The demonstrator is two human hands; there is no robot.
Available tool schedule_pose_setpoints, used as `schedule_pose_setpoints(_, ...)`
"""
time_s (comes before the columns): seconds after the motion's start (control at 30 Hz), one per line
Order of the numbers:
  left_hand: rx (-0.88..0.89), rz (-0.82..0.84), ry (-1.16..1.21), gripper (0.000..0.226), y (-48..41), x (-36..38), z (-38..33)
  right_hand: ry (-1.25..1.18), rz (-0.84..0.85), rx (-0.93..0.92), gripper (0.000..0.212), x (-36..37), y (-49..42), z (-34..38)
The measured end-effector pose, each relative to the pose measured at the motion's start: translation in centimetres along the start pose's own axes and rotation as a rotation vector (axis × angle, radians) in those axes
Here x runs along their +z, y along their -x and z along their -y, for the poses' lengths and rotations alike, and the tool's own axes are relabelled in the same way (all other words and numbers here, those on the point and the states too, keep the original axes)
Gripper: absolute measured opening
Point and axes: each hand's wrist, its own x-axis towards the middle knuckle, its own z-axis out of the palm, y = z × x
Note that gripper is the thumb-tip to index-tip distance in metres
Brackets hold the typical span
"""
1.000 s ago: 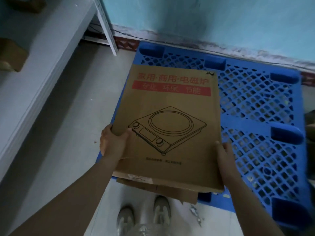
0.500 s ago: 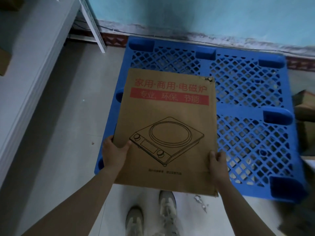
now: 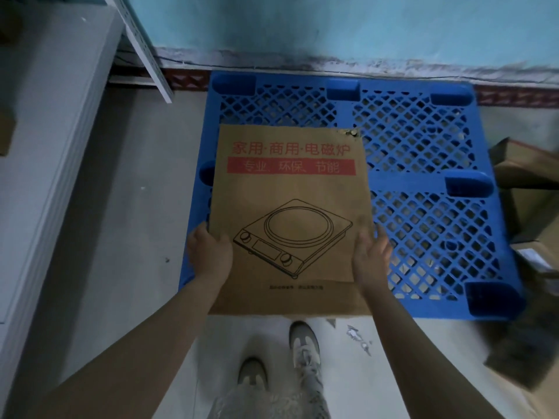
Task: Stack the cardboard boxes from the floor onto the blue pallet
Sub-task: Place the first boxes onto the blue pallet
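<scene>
brown cardboard box (image 3: pixel 290 219), flat and printed with red characters, a red band and a line drawing of a cooktop, lay over the near-left part of the blue pallet (image 3: pixel 423 182). its far edge reached about the middle of the pallet, and its near edge hung out past the pallet's near rim, above the floor (image 3: pixel 121 237). whether the box already rested on the lattice or was held just over it could not be told. its far-right corner was torn.

the left hand (image 3: pixel 208 255) gripped the box at its left edge, thumb laid on the printed face and the fingers curled round the side. the right hand (image 3: pixel 370 258) lay along the right edge with its fingers straight and pointing far, thumb on the top face, not closed round the cardboard.

the pallet sat on the grey floor with its far side close to a turquoise wall (image 3: pixel 332 22) that had a worn, patterned strip along its foot. a pale shelf unit (image 3: pixel 45 146) ran down the left side, with a slotted metal upright (image 3: pixel 142 46) leaning across its far end. more boxes (image 3: pixel 532 189) stood just beside the pallet on the right, partly out of view and blurred. near the box's near edge the person's shoes (image 3: pixel 304 343) stood on the floor, and small scraps (image 3: pixel 358 337) lay to their right.
</scene>
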Motion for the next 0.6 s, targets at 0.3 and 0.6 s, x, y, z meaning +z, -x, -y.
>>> schedule_pose_setpoints(0.3, 0.302, 0.185, 0.47, 0.026, 10.0, -10.0, -18.8, -0.505, 0.111, -0.244, 0.056, -10.7, 8.4, 14.6)
schedule_pose_setpoints(0.6, 0.574, 0.359, 0.576, 0.023, 28.0, -14.5, -31.5, -0.641, 0.031, -0.448, 0.043, -30.8, 17.2, 21.5)
